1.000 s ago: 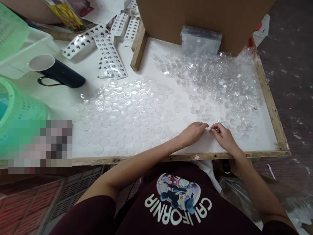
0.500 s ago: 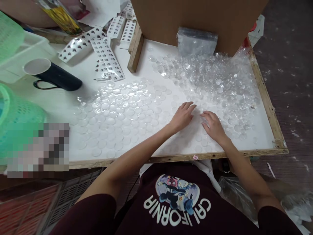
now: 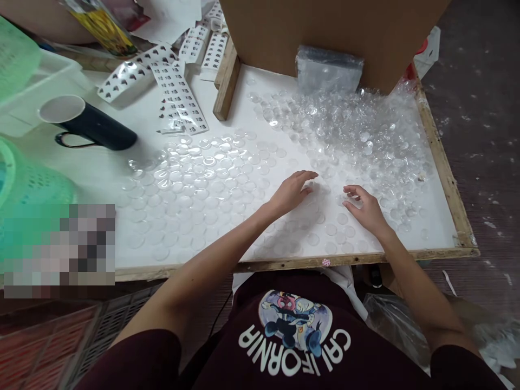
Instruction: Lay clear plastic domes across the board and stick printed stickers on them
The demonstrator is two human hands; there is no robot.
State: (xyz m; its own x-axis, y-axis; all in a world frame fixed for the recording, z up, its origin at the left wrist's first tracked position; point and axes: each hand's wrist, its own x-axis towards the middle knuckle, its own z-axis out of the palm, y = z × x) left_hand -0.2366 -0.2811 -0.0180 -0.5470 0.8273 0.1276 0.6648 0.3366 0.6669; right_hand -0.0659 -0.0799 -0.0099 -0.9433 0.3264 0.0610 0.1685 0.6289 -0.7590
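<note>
Clear round plastic discs lie spread out flat across the white tabletop. A loose heap of similar clear pieces covers the back right. My left hand is over the discs at the middle, thumb and fingers apart, with nothing visible in it. To its right, my right hand has its thumb and index finger spread. A small clear disc shows just beside those fingertips; whether they touch it is unclear. More flat discs lie between the hands and the table's front edge.
A wooden rim borders the table. At the left stand a dark mug lying tilted and a green basket. Printed sticker sheets, a wood block, a cardboard box and a clear plastic packet are at the back.
My hands came together near the front edge, then moved forward and apart. Since half a second ago, the left hand has shifted left and the right hand slightly right. Discs show below them.
</note>
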